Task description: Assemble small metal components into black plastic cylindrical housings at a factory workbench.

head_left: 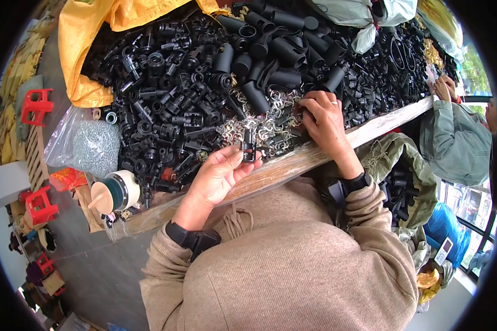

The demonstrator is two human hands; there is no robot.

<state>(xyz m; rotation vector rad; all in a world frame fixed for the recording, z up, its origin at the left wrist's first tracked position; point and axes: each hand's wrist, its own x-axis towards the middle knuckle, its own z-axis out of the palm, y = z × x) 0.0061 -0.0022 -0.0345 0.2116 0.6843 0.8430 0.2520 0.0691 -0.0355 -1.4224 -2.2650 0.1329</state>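
Near the table's front edge, my left hand (220,175) pinches a small black plastic fitting (249,147) upright between thumb and fingers. Right behind it lies a loose heap of small silvery bent metal clips (238,130). My right hand (324,122) reaches down at the right side of these clips, its fingers curled together; whatever is in them is hidden. A big pile of black slotted plastic parts (168,105) spreads to the left of the clips. Wider black tubes (287,51) lie behind them.
A wooden edge board (381,124) runs along the table front. At the left stand a bag of small screws (95,146) and a white-and-green round container (116,192). An open sack of black parts (408,182) is at my right, with a co-worker's green sleeve (447,132) beyond.
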